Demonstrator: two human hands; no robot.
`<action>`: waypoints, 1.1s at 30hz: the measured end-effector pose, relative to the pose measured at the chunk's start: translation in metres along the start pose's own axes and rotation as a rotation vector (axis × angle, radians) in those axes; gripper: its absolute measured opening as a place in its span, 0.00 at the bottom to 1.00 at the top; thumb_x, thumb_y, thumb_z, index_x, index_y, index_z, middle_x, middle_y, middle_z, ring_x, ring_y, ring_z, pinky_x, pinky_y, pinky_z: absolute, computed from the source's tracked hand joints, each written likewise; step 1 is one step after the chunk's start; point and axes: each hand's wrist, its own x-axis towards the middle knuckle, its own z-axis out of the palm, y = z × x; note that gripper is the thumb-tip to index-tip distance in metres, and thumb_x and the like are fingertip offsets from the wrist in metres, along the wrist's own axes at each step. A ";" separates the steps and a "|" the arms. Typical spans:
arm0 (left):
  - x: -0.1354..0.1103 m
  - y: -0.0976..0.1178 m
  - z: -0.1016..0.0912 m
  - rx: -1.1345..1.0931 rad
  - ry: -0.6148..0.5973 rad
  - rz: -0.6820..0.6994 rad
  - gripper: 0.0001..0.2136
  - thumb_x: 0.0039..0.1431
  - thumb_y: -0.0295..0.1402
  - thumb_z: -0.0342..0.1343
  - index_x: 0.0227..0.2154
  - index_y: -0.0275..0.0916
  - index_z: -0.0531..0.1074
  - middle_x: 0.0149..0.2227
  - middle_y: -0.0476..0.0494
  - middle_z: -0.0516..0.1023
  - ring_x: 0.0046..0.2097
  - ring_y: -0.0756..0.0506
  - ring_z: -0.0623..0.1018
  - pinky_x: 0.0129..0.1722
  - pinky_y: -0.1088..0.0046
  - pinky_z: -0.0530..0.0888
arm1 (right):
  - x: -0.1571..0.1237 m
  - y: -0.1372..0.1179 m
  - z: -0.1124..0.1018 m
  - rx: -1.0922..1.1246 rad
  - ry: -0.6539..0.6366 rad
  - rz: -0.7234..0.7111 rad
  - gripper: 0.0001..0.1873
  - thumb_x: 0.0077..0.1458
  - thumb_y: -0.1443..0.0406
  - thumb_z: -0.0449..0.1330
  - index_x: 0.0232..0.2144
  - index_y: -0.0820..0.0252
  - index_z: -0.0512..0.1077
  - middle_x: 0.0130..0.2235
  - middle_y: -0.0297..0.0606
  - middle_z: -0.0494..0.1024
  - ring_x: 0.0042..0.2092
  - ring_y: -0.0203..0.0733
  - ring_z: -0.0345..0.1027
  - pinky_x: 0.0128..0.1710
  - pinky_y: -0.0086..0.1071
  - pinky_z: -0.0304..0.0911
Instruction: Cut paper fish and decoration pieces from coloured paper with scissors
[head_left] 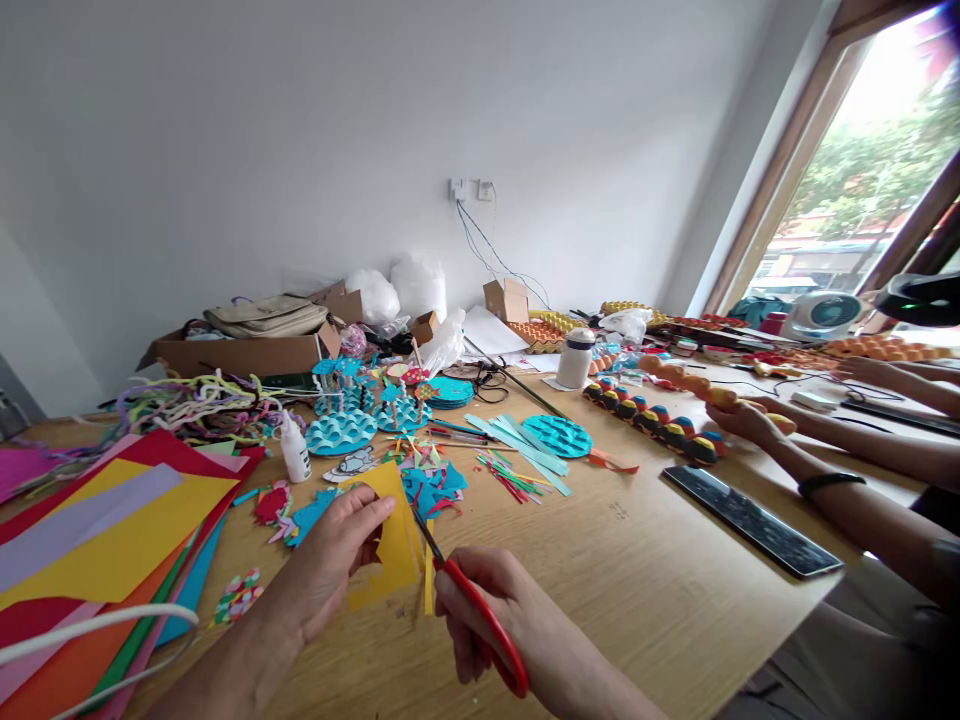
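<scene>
Low over the table, my left hand [341,545] pinches a sheet of yellow paper [401,550] between thumb and fingers. My right hand [495,610] is wrapped round the red handles of a pair of scissors [480,615]. Their blades lie along the sheet's right edge, where a narrow yellow strip hangs down, partly cut off. Just beyond the sheet lie blue paper scraps [435,488] and thin coloured strips [510,477]. A white glue bottle [295,450] stands upright past my left hand.
Coloured paper sheets [112,540] are stacked at the left. Painted blue egg-carton pieces [341,432] stand further back. At the right lie a dark tablet-like slab [750,520] and a painted carton strip [652,420]; another person's hands [742,420] hold an orange carton strip [675,378].
</scene>
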 end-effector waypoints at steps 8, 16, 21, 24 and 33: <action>-0.004 -0.001 0.004 -0.100 -0.009 -0.017 0.07 0.43 0.34 0.60 0.22 0.39 0.67 0.20 0.55 0.72 0.22 0.53 0.71 0.23 0.79 0.68 | 0.014 0.006 0.006 0.010 0.017 0.046 0.15 0.47 0.56 0.52 0.20 0.62 0.62 0.13 0.27 0.62 0.14 0.29 0.57 0.14 0.21 0.51; -0.002 -0.005 0.004 -0.198 -0.040 -0.033 0.06 0.47 0.32 0.58 0.21 0.39 0.67 0.20 0.55 0.72 0.22 0.54 0.72 0.24 0.80 0.68 | 0.017 0.008 0.008 0.058 0.030 0.039 0.18 0.46 0.53 0.53 0.20 0.63 0.62 0.12 0.27 0.62 0.14 0.28 0.57 0.14 0.21 0.51; -0.003 -0.004 0.006 -0.193 -0.035 -0.070 0.06 0.45 0.32 0.58 0.20 0.40 0.66 0.19 0.56 0.71 0.21 0.54 0.71 0.22 0.79 0.68 | 0.018 0.008 0.008 0.079 0.027 0.029 0.16 0.46 0.55 0.53 0.20 0.63 0.62 0.12 0.27 0.62 0.13 0.28 0.57 0.13 0.20 0.50; -0.004 -0.006 0.009 -0.178 -0.042 -0.077 0.07 0.46 0.32 0.57 0.20 0.40 0.64 0.18 0.56 0.71 0.20 0.53 0.70 0.21 0.78 0.68 | 0.019 0.006 0.007 0.089 0.026 0.022 0.15 0.46 0.56 0.52 0.19 0.63 0.62 0.12 0.27 0.62 0.13 0.28 0.56 0.13 0.20 0.50; -0.006 -0.009 0.014 -0.204 -0.006 -0.075 0.08 0.43 0.32 0.60 0.19 0.40 0.64 0.17 0.58 0.69 0.20 0.54 0.71 0.22 0.79 0.68 | 0.023 0.008 0.010 0.107 0.048 0.014 0.14 0.47 0.57 0.50 0.20 0.62 0.61 0.12 0.27 0.61 0.14 0.28 0.56 0.13 0.20 0.51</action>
